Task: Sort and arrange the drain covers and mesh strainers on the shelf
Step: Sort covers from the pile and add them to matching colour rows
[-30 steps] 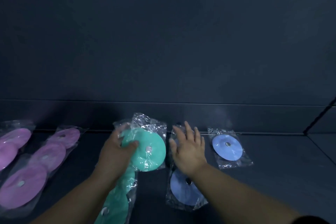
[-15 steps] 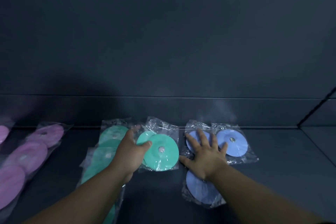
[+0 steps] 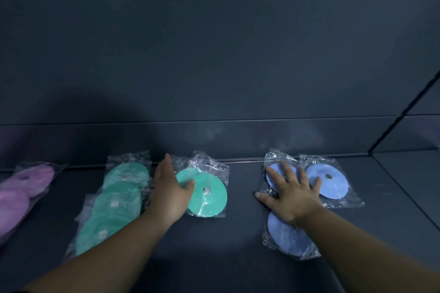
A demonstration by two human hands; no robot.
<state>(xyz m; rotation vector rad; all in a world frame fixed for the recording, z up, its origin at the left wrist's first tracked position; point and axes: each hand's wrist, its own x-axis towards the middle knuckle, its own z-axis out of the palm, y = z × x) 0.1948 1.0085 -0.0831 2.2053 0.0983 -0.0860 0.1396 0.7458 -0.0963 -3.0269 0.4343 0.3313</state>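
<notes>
Every drain cover is a flat round disc sealed in a clear bag and lies flat on the shelf. The purple covers (image 3: 21,194) overlap at the left edge. Beside them the green row (image 3: 114,203) runs front to back. The green pair (image 3: 209,194) shares one bag near the back edge. Further right, the back blue covers (image 3: 329,181) lie side by side, with the front blue cover (image 3: 284,239) just before them.

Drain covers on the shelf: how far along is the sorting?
Done: colours are grouped, purple covers at left, a green row beside them, blue covers at right. In hand: the left hand touches a bagged green pair, thumb on it; the right hand lies flat on the blue ones. Left: that green pair lies apart from its row, and the blue covers form no line. No mesh strainers show.
</notes>
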